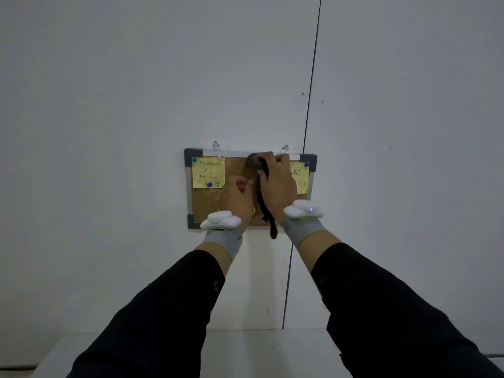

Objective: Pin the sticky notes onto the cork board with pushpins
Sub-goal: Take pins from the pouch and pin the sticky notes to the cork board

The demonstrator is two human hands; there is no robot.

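Note:
A cork board (210,205) in a silver frame with grey corners hangs on the wall. A yellow sticky note (208,173) sits at its upper left, held by blue pushpins at its top left (194,159) and bottom (209,184). A second yellow note (302,181) at the upper right has a blue pushpin (307,164); my right hand hides part of it. My right hand (276,184) grips a dark tool (253,161) with a rounded grey head and a black handle hanging down. My left hand (237,196) is pinched shut against the board's middle; what it pinches is hidden.
Two clear hooks (216,145) carry the board on a white panel wall with a vertical seam (311,77). A white tabletop (259,350) lies below, under my black-sleeved forearms. Both wrists wear grey bands with white sensors.

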